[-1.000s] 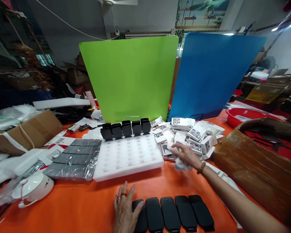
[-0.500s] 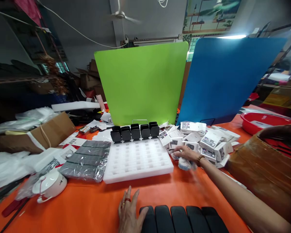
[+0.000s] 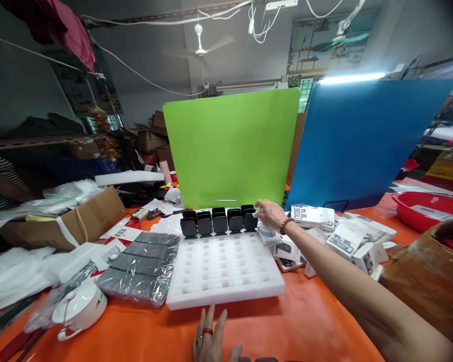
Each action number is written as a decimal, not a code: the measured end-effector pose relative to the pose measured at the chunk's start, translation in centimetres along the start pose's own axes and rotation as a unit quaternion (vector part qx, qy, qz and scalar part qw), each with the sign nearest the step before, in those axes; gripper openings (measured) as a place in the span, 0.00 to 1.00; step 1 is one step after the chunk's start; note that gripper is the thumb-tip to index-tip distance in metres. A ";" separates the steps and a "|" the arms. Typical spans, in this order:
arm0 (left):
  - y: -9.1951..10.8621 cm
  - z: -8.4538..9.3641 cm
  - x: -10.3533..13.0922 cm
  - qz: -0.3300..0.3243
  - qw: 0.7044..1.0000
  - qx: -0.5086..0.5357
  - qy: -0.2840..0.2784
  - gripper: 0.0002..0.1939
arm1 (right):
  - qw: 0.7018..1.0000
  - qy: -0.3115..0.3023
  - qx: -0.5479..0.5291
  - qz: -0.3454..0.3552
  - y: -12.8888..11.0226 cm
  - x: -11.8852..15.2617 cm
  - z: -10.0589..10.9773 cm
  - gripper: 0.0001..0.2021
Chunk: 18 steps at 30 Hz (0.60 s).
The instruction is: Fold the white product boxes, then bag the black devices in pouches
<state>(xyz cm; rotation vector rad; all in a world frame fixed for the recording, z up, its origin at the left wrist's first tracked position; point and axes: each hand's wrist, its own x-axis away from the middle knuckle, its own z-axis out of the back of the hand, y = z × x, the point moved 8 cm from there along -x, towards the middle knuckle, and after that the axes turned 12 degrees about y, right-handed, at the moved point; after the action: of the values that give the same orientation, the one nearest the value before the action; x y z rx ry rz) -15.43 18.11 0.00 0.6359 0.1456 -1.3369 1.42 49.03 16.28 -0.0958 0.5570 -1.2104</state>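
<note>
My right hand (image 3: pixel 271 213) reaches to the far right corner of the white foam tray (image 3: pixel 226 296). A crumpled whitish-blue cloth (image 3: pixel 267 230) hangs from its closed fingers. The fingertips are at the right end of a row of black square-faced pieces (image 3: pixel 219 223) standing along the tray's back edge; whether they touch is unclear. In front of the tray, my left hand (image 3: pixel 211 339) lies over the orange table with its fingers spread and nothing in them. Just right of its thumb, the tops of black pads (image 3: pixel 264 359) show at the bottom edge.
Small white printed boxes (image 3: pixel 342 239) are heaped right of the tray, before a brown container (image 3: pixel 423 266) and a red basin (image 3: pixel 423 206). A plastic-wrapped grey pack (image 3: pixel 139 271) and a lidded white pot (image 3: pixel 81 306) lie left. Green (image 3: pixel 230 151) and blue (image 3: pixel 362 151) boards stand behind.
My right hand has moved with the cloth from beside the white boxes, forward and left to the black pieces. The view has tilted up, leaving most of the black pads out of frame.
</note>
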 end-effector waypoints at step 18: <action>4.6 -2.0 -9.6 -0.043 0.990 -0.043 -0.127 0.31 | 0.989 0.035 -0.140 0.032 -1.9 0.6 -0.1 0.12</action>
<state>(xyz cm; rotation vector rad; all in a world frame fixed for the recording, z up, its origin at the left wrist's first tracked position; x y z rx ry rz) -12.98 27.77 4.24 0.3843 0.0238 -1.4753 -0.06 47.86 16.70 -0.2716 0.7846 -1.0707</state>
